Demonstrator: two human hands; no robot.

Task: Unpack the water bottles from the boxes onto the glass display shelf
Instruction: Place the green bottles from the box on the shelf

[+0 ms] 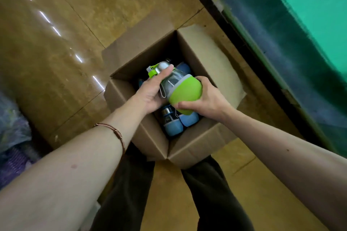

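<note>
An open cardboard box [189, 148] stands on the floor between my feet. Above its opening I hold a green water bottle [185, 91] with a clear upper body and a green lid. My left hand [152, 93] grips the bottle's upper part near the lid. My right hand [208, 97] grips its green base. Blue water bottles [173, 125] lie inside the box beneath the green one, partly hidden by it and my hands. The glass display shelf [293, 30] runs along the right, greenish and reflective.
The box's flaps [212, 56] are folded outward on all sides. Glossy brown floor tiles [56, 33] spread to the left and back. A bluish-purple bagged bundle [13, 137] lies at the left edge. My dark trouser legs [124, 193] stand just behind the box.
</note>
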